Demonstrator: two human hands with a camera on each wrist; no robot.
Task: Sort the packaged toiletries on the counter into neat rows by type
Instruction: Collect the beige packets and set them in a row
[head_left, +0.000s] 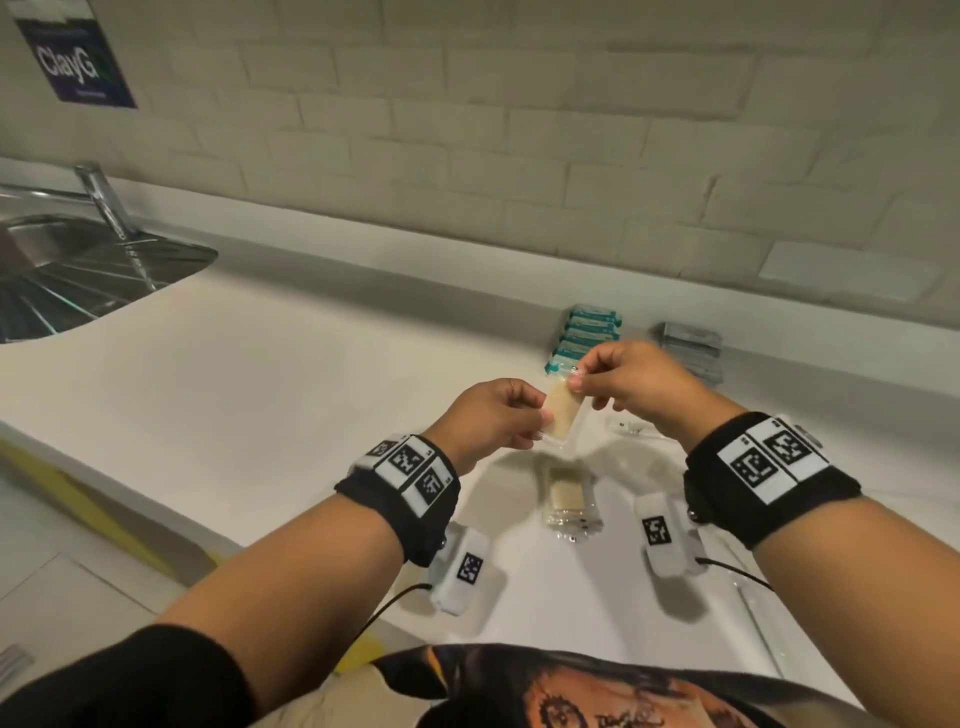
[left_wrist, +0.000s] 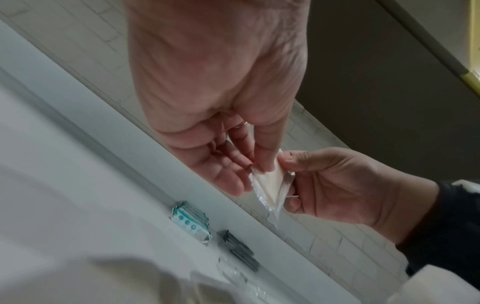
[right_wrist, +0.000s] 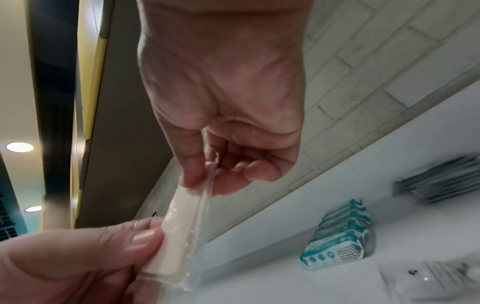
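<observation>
Clear plastic sachet with a beige pad (head_left: 562, 410) is held above the white counter (head_left: 260, 395), left hand (head_left: 493, 415) and right hand (head_left: 631, 382) pinching opposite ends, probably to flatten it before rowing it beside the teal packets (head_left: 584, 338).

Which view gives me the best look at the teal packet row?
The right wrist view: the teal packet row sits close and unobstructed, with printing visible. The head view shows it small and partly hidden behind the right hand; the left wrist view shows it small and blurred.

Five teal-and-white packets (head_left: 584, 338) in a row, a grey sachet stack (head_left: 691, 349) of unclear number, two clear-wrapped beige bars (head_left: 562, 413), one held.
</observation>
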